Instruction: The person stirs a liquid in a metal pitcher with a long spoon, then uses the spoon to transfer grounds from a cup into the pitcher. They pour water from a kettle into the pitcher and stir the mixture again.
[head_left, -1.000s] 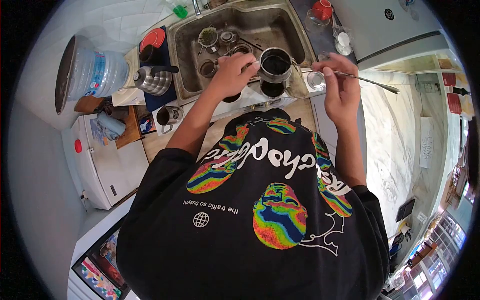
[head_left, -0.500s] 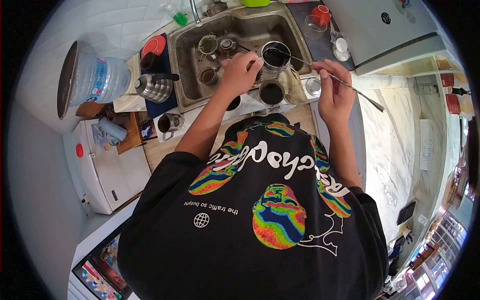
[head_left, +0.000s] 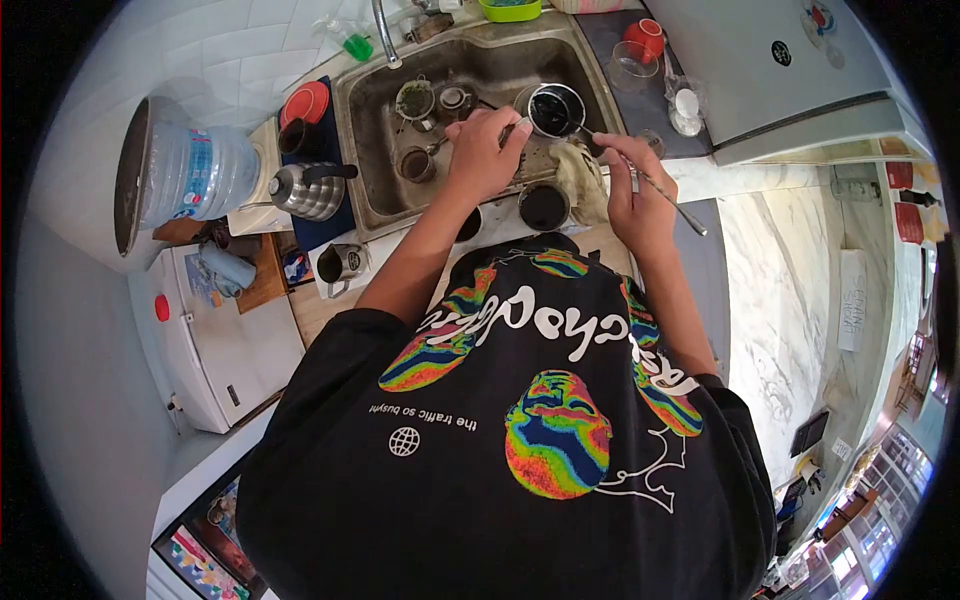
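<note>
Over the sink (head_left: 362,190), my left hand (head_left: 485,148) is closed on the handle side of what looks like a round strainer (head_left: 582,108) with wet, dark contents; the grip itself is partly hidden. My right hand (head_left: 640,185) grips a long, thin metal bar spoon (head_left: 688,216), its far end reaching to the strainer's rim. Part of a pale container shows behind the strainer. Below it, a cup of dark liquid (head_left: 544,207) stands on the sink's front edge beside a crumpled beige cloth (head_left: 578,180). Another dark cup is partly hidden by my left forearm.
Inside the sink are a small strainer with green leaves (head_left: 414,100) and a brown cup (head_left: 416,164). A faucet (head_left: 388,40) hangs above. To the left stand a gooseneck kettle (head_left: 308,190) and a metal pitcher (head_left: 342,263); a red cup (head_left: 645,40) is at right.
My right hand has moved left and slightly down with the spoon, closer to the strainer. The strainer has shifted slightly right, showing more of the container behind it.
</note>
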